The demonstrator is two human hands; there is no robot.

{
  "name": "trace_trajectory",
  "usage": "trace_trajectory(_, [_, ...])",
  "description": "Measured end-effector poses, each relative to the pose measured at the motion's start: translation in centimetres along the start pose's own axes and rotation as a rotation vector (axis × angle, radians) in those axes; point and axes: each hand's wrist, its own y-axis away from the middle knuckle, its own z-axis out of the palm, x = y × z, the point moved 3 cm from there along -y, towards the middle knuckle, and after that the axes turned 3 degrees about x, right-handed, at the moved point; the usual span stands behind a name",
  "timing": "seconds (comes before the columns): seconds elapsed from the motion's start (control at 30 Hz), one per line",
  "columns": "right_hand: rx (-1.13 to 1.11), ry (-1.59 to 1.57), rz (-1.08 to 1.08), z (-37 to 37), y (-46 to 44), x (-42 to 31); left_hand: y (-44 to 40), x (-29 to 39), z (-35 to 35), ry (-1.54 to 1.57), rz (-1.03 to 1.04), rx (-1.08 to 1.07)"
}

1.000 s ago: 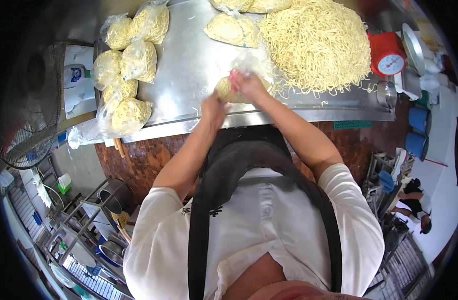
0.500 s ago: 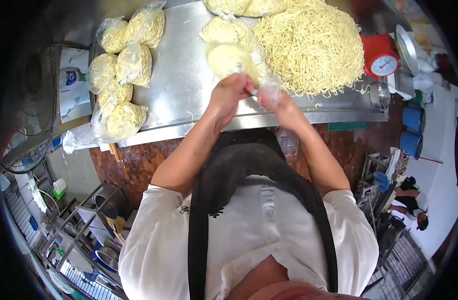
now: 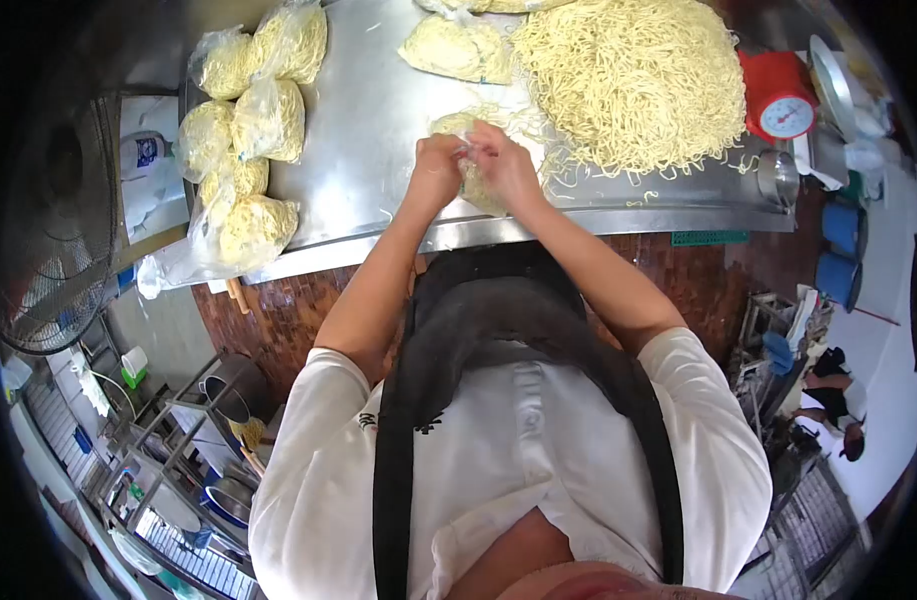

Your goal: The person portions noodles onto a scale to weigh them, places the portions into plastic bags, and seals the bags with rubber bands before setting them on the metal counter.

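A clear plastic bag of noodles (image 3: pixel 475 190) lies on the steel table close to its front edge, partly covered by my hands. My left hand (image 3: pixel 438 170) is closed and grips the gathered neck of this bag from the left. On the other side, my right hand (image 3: pixel 505 175) pinches the same twisted plastic, its fingers bent over the top. Just beyond them sits another filled noodle bag (image 3: pixel 458 50). To the right of it spreads a large heap of loose yellow noodles (image 3: pixel 633 85), with strands scattered toward my right hand.
Several filled noodle bags (image 3: pixel 268 120) are grouped along the table's left side. A red dial scale (image 3: pixel 780 95) with a metal pan stands right of the heap, near a metal container (image 3: pixel 777 178). A large fan (image 3: pixel 58 220) is at far left. Another person (image 3: pixel 828 400) appears at far right.
The bag has come down onto the table nearer me and turned, with its neck now between both hands. My right hand has moved left and up, closer to my left hand.
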Motion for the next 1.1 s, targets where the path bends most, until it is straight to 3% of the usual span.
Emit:
trace_trajectory(0.07, [0.053,0.1,-0.199,0.6,1.4,-0.3,-0.2,-0.1,-0.3,-0.002,0.004,0.016])
trace_trajectory(0.13, [-0.026,0.07,-0.126,0.9,0.5,0.6,-0.5,0.6,-0.9,0.036,0.028,-0.014])
trace_trajectory(0.23, [-0.195,-0.069,0.007,1.8,-1.4,1.8,-1.5,1.3,-2.8,0.226,-0.325,0.071])
trace_trajectory(0.37, [-0.45,-0.602,0.578,1.4,-1.8,4.7,-1.7,1.4,-1.8,0.249,-0.192,-0.028])
trace_trajectory(0.4, [-0.528,-0.729,0.574,0.5,-1.8,4.1,-1.8,1.8,-1.7,0.23,-0.21,-0.074])
trace_trajectory(0.53, [-0.528,-0.231,0.221,-0.4,-0.8,5.2,-1.6,1.7,-0.3,0.37,-0.369,-0.192])
trace_trajectory(0.63, [-0.45,-0.059,0.261,-0.8,-0.7,2.6,-1.7,0.9,0.3,0.345,-0.245,-0.143])
trace_trajectory(0.77, [-0.015,0.157,-0.309,-1.9,0.4,2.6,-2.2,-0.4,1.5,0.211,-0.214,-0.149])
trace_trajectory(0.9, [-0.025,0.218,-0.262,-2.8,0.1,2.7,-2.0,2.7,1.3,-0.022,0.174,-0.089])
trace_trajectory(1.03, [-0.088,0.101,0.057,-4.9,-4.8,-4.4,-3.2,2.1,0.0,0.201,0.155,-0.075])
trace_trajectory(1.07, [-0.032,0.117,-0.035,-5.6,-6.1,-6.8,-4.0,2.3,-2.6,0.188,0.244,-0.002])
trace_trajectory(1.1, [0.071,0.062,-0.111,-6.5,-7.6,-8.6,-4.7,1.2,-5.5,0.334,0.142,0.048])
